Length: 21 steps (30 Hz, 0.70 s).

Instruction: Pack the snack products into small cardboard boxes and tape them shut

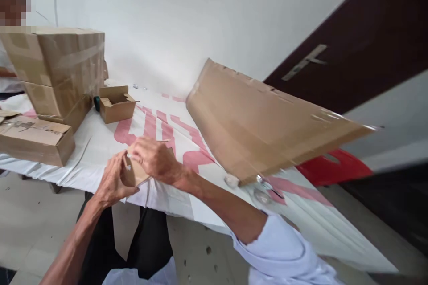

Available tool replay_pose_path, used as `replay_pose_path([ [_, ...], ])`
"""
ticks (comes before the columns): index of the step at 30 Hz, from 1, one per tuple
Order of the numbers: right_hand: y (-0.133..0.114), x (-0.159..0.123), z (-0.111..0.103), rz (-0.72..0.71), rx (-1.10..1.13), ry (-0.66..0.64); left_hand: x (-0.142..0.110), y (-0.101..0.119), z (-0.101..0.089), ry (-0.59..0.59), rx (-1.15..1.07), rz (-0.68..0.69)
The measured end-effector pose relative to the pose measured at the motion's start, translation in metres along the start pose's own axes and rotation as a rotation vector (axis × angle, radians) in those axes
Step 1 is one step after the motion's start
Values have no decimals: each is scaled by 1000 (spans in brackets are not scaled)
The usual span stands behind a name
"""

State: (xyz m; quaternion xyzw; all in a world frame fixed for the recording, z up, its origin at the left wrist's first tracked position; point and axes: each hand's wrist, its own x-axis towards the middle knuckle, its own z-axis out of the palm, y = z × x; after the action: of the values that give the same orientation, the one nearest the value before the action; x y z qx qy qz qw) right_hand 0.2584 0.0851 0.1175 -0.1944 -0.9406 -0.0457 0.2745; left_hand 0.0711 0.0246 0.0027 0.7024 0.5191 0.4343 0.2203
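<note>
A small flat brown cardboard piece (135, 175), perhaps a small box, lies at the table's near edge. My left hand (113, 181) grips its left side, with the thumb along the near edge. Above the cardboard, my right hand (154, 158) is closed, its fingertips pressed together near the upper left corner. A bit of white shows at those fingertips, but what they hold is hidden. Another small white spot sits on the cardboard face. Just beyond my right knuckles a thin pale stick (163, 140) shows; I cannot tell whether the hand touches it.
An open small carton (117, 110) stands beyond my hands. To the left are stacked taped boxes (67, 60) and a low box (36, 138). A large cardboard sheet (267, 120) leans at the right, near tape rolls (262, 196) and a red stool (334, 169). Another person is at far left.
</note>
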Motion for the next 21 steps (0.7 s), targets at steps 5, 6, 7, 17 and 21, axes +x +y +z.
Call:
replay_pose_path([
  [5, 56, -73, -53, 426, 109, 494, -7, -35, -29, -13, -38, -19],
  [6, 68, -98, -54, 509, 94, 507, -9, -42, -35, -17, -27, -31],
  [7, 78, -124, -51, 600, 88, 501, -11, -48, -41, -28, -15, -46],
  [17, 98, -272, 29, 1068, 255, 409, -11, -64, -54, 97, -54, -41],
  [21, 92, -286, 46, 1103, 345, 389, -8, -66, -55, 104, -67, -21],
])
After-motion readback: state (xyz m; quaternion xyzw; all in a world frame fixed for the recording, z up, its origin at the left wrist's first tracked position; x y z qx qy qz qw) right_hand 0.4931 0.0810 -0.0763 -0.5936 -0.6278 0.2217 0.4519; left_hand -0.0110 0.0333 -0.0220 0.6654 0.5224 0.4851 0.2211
